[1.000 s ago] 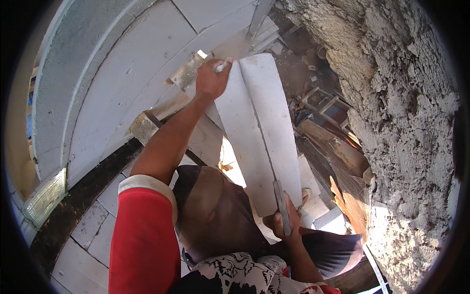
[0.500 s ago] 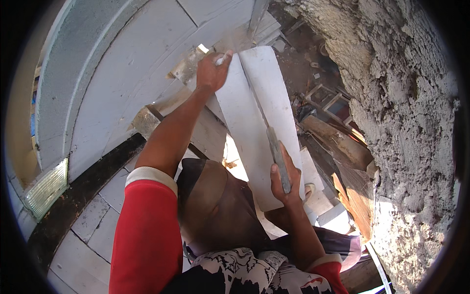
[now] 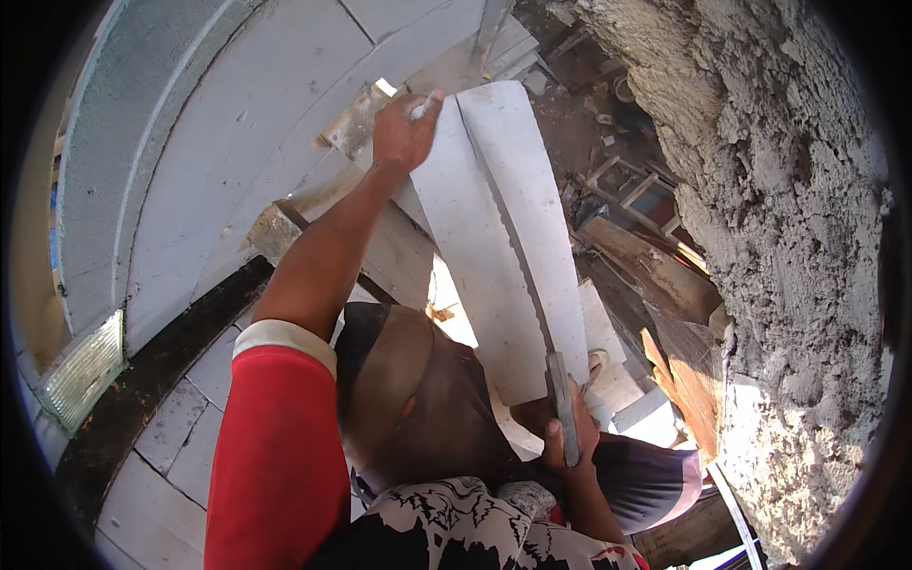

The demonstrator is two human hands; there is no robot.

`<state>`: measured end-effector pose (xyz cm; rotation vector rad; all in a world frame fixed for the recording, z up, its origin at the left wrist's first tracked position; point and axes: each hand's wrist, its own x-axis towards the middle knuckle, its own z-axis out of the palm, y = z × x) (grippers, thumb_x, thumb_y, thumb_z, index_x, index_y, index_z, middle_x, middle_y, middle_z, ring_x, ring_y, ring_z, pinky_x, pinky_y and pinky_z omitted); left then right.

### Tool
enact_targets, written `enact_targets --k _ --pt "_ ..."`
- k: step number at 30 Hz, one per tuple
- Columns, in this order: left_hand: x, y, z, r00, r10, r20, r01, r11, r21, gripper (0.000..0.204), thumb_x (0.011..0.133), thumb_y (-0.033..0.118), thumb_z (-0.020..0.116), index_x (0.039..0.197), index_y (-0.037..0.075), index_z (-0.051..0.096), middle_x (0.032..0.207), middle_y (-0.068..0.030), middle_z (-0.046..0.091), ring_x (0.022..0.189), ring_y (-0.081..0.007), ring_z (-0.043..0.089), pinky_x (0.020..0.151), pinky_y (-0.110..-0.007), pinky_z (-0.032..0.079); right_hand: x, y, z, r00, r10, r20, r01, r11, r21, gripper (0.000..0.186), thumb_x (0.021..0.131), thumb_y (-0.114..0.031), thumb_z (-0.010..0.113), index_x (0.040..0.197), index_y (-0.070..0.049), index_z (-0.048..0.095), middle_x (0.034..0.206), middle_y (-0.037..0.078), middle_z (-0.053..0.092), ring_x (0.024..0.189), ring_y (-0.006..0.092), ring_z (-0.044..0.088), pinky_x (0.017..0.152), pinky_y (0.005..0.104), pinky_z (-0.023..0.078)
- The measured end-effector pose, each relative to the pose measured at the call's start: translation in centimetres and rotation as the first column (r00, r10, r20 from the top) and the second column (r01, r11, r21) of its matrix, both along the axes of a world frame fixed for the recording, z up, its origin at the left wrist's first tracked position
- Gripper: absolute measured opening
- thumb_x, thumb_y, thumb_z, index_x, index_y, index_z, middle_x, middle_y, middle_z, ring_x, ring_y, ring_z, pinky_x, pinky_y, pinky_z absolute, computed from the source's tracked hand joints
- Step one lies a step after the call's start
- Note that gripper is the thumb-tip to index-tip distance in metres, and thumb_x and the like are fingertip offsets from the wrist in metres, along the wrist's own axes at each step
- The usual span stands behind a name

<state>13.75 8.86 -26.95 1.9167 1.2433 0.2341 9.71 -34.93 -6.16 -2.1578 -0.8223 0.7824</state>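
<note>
forearm (image 3: pixel 328 233) outstretched, left hand (image 3: pixel 403 136) grips white slab (image 3: pixel 467 233) at far end

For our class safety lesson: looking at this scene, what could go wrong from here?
1. The left hand grips the block near the far end of the cut line; if the saw jumped, it might nick the fingers.
2. The right hand holds the saw close to the thigh in this view, so a slip might reach the leg.
3. With no clamp visible, the block could shift.
</note>
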Motion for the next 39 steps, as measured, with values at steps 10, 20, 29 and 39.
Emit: enact_targets --k 10,20,29,39 --pt "-0.9 0.6 -1.6 0.999 -0.007 -0.047 0.009 0.999 0.05 0.059 0.1 0.053 0.068 0.122 0.0 0.077 0.128 -0.0261 0.073 0.123 -0.0434 0.068 0.107 -0.047 0.052 1.4 4.4 6.1 0.997 -0.023 -0.076 0.017 0.997 -0.075 0.061 0.102 -0.024 0.063 0.151 0.01 0.05 0.109 0.024 0.075 0.095 0.0341 0.077 0.091 0.0425 0.06" --pt "-1.1 0.3 -2.0 1.0 -0.006 -0.013 0.007 0.999 0.041 0.061 0.098 0.057 0.068 0.122 0.002 0.078 0.125 -0.0292 0.073 0.121 -0.0463 0.067 0.107 -0.049 0.051 1.3 4.2 6.6 0.993 -0.072 -0.088 0.067 0.996 -0.062 0.06 0.104 -0.026 0.062 0.151 0.009 0.051 0.126 0.029 0.073 0.112 0.0393 0.075 0.101 0.045 0.056" --pt "-1.1 0.6 -2.8 0.999 -0.013 0.047 0.007 0.993 0.118 0.062 0.1 0.06 0.066 0.115 0.002 0.079 0.105 -0.0262 0.077 0.096 -0.0412 0.075 0.09 -0.048 0.055 1.5 6.9 4.9 0.97 -0.167 -0.175 0.155 0.985 -0.082 0.057 0.102 -0.021 0.061 0.15 0.009 0.053 0.13 0.03 0.07 0.138 0.0387 0.059 0.122 0.0487 0.033" --pt "-1.0 -0.8 -2.0 0.992 0.022 0.121 -0.028 0.998 0.047 0.049 0.099 0.049 0.072 0.109 0.002 0.08 0.116 -0.025 0.076 0.113 -0.0452 0.07 0.101 -0.048 0.053 3.6 10.3 0.4 0.964 -0.136 -0.229 0.157 0.985 0.077 0.061 0.102 -0.02 0.063 0.154 0.009 0.049 0.13 0.029 0.071 0.116 0.0346 0.075 0.099 0.0388 0.057"
